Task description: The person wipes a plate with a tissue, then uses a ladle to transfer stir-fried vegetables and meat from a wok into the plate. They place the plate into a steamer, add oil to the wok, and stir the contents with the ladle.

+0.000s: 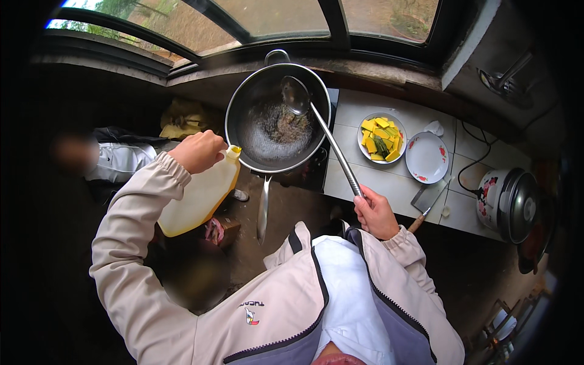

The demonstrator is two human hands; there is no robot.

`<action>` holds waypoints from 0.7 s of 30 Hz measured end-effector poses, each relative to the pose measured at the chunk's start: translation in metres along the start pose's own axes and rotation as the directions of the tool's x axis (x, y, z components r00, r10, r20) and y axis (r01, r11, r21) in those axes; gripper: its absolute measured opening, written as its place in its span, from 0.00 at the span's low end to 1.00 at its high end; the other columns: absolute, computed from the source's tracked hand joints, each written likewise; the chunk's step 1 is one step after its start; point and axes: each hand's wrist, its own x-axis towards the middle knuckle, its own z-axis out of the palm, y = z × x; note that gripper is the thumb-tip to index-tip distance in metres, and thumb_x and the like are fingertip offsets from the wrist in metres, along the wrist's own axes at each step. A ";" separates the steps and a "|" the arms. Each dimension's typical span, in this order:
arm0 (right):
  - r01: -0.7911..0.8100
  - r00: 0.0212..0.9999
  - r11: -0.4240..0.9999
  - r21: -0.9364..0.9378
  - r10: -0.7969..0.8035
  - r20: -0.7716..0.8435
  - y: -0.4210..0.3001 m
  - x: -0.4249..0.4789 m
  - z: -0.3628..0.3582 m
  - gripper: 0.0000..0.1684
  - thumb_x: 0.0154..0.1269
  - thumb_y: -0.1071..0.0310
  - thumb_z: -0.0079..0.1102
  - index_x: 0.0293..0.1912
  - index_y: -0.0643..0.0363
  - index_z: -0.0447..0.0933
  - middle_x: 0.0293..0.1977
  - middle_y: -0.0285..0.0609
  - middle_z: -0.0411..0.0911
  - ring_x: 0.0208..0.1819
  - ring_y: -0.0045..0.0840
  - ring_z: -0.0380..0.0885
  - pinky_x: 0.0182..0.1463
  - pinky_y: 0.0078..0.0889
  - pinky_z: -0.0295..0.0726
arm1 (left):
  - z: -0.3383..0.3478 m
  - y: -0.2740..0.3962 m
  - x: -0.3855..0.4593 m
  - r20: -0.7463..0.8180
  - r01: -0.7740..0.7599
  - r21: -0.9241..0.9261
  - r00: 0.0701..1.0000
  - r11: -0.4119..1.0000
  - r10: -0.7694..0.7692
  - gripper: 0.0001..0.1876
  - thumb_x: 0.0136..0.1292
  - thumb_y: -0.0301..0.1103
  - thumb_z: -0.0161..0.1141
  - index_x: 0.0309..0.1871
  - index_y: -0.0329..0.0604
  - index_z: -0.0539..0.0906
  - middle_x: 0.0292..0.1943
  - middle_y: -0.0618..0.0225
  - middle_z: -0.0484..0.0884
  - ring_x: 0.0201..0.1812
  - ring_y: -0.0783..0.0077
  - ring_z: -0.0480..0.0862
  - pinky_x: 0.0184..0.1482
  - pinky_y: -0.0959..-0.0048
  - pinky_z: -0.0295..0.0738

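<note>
My left hand [201, 151] grips the handle of a translucent plastic oil jug [196, 196], tilted so that its open mouth lies at the wok's near left rim. Yellow oil shows along the jug's lower side. In my right hand [375, 212] is the long metal handle of a ladle [296, 95], whose bowl rests inside the wok. The dark wok [251, 100] has a loop handle at the far side and a long metal handle towards me. Foamy liquid with brownish bits covers part of its bottom. Whether oil is flowing from the jug cannot be seen.
On the tiled counter [342, 178] stand a plate of cut yellow squash [382, 137], a flower-patterned plate [427, 157], a cleaver [429, 197] and a rice cooker [497, 205]. A person in a white top [121, 160] is at the left. Windows [283, 18] line the far side.
</note>
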 end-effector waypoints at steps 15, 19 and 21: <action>-0.017 1.000 1.000 0.001 0.017 0.003 -0.001 0.002 0.000 0.23 0.77 0.67 0.52 0.68 0.61 0.67 0.24 0.27 0.65 0.19 0.08 0.60 0.19 0.14 0.62 | -0.002 -0.004 0.004 0.018 0.028 0.032 0.999 0.999 -0.028 0.09 0.61 0.30 0.62 0.41 0.36 0.88 0.34 0.47 0.85 0.38 0.45 0.87 0.43 0.56 0.84; -0.031 1.000 0.999 0.009 0.031 0.000 -0.003 0.002 0.000 0.23 0.78 0.66 0.52 0.67 0.61 0.67 0.24 0.27 0.64 0.19 0.08 0.60 0.19 0.14 0.62 | 0.001 -0.008 0.003 0.001 0.019 0.010 1.000 1.000 -0.019 0.09 0.60 0.29 0.62 0.42 0.37 0.88 0.34 0.47 0.86 0.39 0.45 0.87 0.43 0.55 0.84; -0.040 0.999 0.999 0.012 0.040 -0.001 -0.006 0.001 0.001 0.23 0.78 0.66 0.52 0.67 0.60 0.67 0.24 0.27 0.64 0.19 0.08 0.60 0.19 0.14 0.62 | 0.000 -0.007 0.002 -0.012 -0.004 -0.003 1.000 1.000 0.004 0.10 0.60 0.28 0.62 0.42 0.38 0.88 0.34 0.47 0.86 0.39 0.46 0.87 0.43 0.55 0.84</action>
